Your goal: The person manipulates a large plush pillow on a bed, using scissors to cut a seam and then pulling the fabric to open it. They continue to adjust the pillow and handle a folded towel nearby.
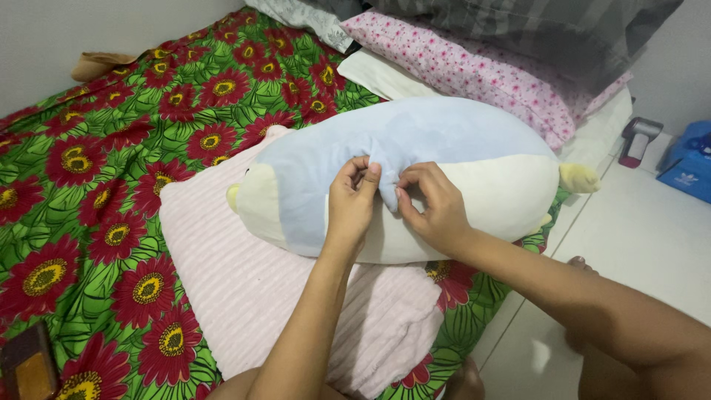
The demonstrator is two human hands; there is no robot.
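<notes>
Fingers of my left hand [352, 198] and right hand [433, 204] are both pinched shut on the blue flipper [385, 174] of the plush penguin [444, 159], which lies on its side across the pale pink ribbed blanket [244, 289]. I see that blanket spread over the red-and-green flowered bedsheet [111, 185], with the penguin's beak end toward the sheet's middle and its yellow foot [578, 178] hanging past the mattress edge over the white tiled floor [637, 237]. Beyond the penguin, touching its back, sit a pink flowered pillow [474, 67] and a grey checked pillow [533, 22].
</notes>
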